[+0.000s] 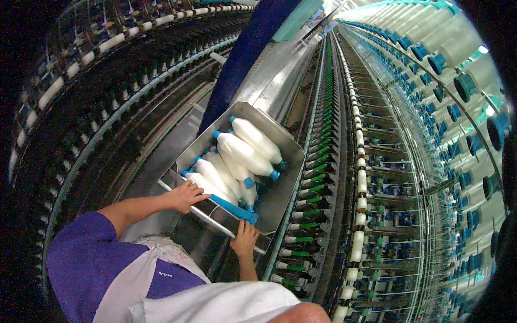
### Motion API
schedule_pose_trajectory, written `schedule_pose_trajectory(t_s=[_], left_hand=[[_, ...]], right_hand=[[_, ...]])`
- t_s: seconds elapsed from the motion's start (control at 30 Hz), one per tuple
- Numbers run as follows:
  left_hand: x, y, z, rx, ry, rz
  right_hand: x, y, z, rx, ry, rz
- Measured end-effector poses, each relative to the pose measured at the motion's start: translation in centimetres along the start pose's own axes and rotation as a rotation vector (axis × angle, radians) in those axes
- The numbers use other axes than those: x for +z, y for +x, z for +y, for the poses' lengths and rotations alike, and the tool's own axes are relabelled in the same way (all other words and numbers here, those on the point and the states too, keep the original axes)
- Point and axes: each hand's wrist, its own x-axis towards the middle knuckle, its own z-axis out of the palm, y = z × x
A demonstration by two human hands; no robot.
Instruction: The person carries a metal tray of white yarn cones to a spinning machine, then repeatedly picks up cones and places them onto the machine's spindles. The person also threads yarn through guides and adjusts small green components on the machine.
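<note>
- I see the open grey metal bin [281, 207] tilted across the aisle, its near rim edged by a silver bar [207, 219] that slants from left to right.
- On the right, the bin's side stands close beside a long row of green-and-dark spindles [308, 215]; I can't tell whether they touch.
- On the left I have more room: a strip of grey metal surface [164, 141] lies between the bin and the dark spindle row [107, 116].
- At the far side, the bin's rim comes up near a long dark blue shape [237, 70] and a shiny grey metal housing [277, 78].
- Inside, there is room between the right wall and the load.
- My left hand [188, 197] lies over the near rim, fingers bent, beside the left end of a slim bright blue tube [232, 209]; I can't tell if it grips.
- My right hand [245, 238] is at the rim near the tube's right end, fingers up; its hold is unclear too.
- The fat white yarn bobbins [245, 153] lie heaped in the bin's left and middle, smooth, tapered, with blue ends poking out.
</note>
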Motion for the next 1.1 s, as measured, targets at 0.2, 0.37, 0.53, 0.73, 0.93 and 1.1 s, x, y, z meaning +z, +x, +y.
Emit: schedule_pose_trajectory(t_s=[0.2, 0.37, 0.53, 0.73, 0.93, 1.1], left_hand=[[-1.9, 6.1, -4.8, 0.038, 0.043, 0.154], [-1.5, 11.9, -7.2, 0.013, 0.002, 0.132], [-1.2, 17.0, -9.8, -0.031, -0.025, 0.076], [-3.1, 23.0, -13.0, 0.001, -0.147, 0.089], [-11.6, 22.9, -19.8, 0.032, -0.211, 0.593], [-24.7, 20.8, -37.6, -0.308, 0.150, 0.949]], right_hand=[[0.1, 7.1, 3.1, 0.019, 0.023, 0.005], [1.3, 12.2, 7.5, 0.011, -0.098, -0.018], [2.2, 17.0, 11.9, -0.072, -0.042, -0.009], [2.3, 23.5, 13.7, -0.129, 0.117, 0.076], [5.2, 31.6, 10.3, -0.127, 0.180, -0.127], [6.7, 35.8, 11.3, 0.014, 0.121, -0.070]])
